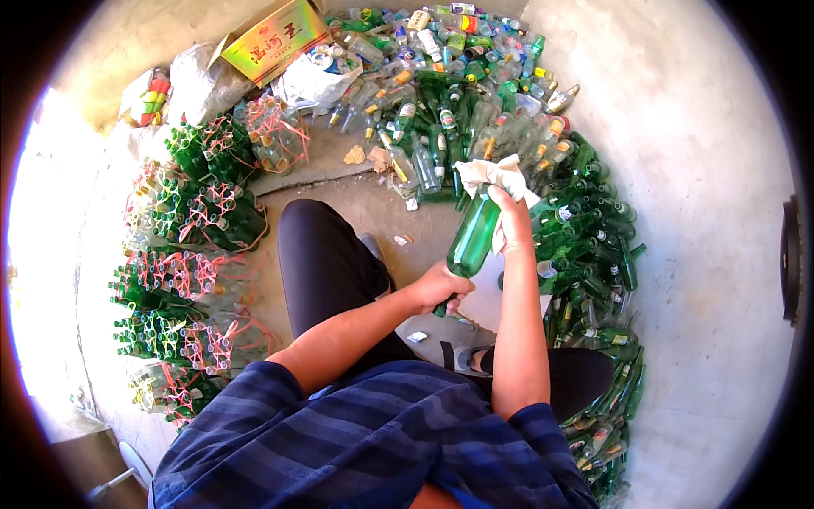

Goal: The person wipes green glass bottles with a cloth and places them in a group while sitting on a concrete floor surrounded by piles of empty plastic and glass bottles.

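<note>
A: Item 1, bottle (473,239) in hands?
B: Dark green glass, plain, no label visible. Cloth (500,176) on top: white.
A: Item 2, loose bottle pile (585,246), right side?
B: Mostly green; some w/ white or yellow labels. Far pile (441,76): mix of clear & green, caps yellow, red, white.
A: Item 3, bundled bottles (182,280), left?
B: Green & clear, tied w/ pink-red string.
A: Carton (275,38)?
B: Yellow-gold, red lettering, green edge.
A: Clothing?
B: Shirt (365,441): blue w/ darker navy stripes. Trousers (326,263): black.
A: Floor (704,170)?
B: Pale grey concrete.
</note>
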The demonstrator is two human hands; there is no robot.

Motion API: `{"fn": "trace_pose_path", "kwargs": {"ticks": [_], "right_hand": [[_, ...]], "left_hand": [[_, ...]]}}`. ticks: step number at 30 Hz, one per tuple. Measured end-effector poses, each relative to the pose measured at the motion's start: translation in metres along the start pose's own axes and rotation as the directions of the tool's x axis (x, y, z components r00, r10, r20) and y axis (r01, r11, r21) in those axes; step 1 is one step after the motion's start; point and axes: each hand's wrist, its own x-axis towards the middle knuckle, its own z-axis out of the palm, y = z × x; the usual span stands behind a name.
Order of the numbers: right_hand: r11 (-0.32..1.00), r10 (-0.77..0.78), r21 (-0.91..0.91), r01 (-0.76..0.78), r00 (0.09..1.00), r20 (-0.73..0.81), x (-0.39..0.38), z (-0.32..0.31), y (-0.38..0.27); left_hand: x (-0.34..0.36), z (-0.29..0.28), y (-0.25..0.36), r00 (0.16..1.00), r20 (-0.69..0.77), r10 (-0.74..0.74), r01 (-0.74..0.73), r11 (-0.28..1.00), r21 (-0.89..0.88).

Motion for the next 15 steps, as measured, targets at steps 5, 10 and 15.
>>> {"fn": "trace_pose_path", "kwargs": {"ticks": [5, 10, 15], "right_hand": [[0.848, -0.284, -0.513, 0.136, 0.933, -0.222, -0.010, 0.010, 0.021], [0.283, -0.611, -0.901, 0.328, 0.786, 0.094, -0.024, 0.031, 0.034], [0.160, -0.457, -0.915, 0.371, 0.849, 0.265, -0.071, 0.045, 0.070]], "left_hand": [[0.011, -0.008, -0.016, 0.891, -0.234, 0.390, -0.250, 0.850, 0.463], [0.009, -0.021, -0.012, 0.819, -0.359, 0.447, 0.009, 0.615, 0.788], [0.010, -0.021, -0.002, 0.769, -0.393, 0.505, 0.082, 0.531, 0.843]]}}
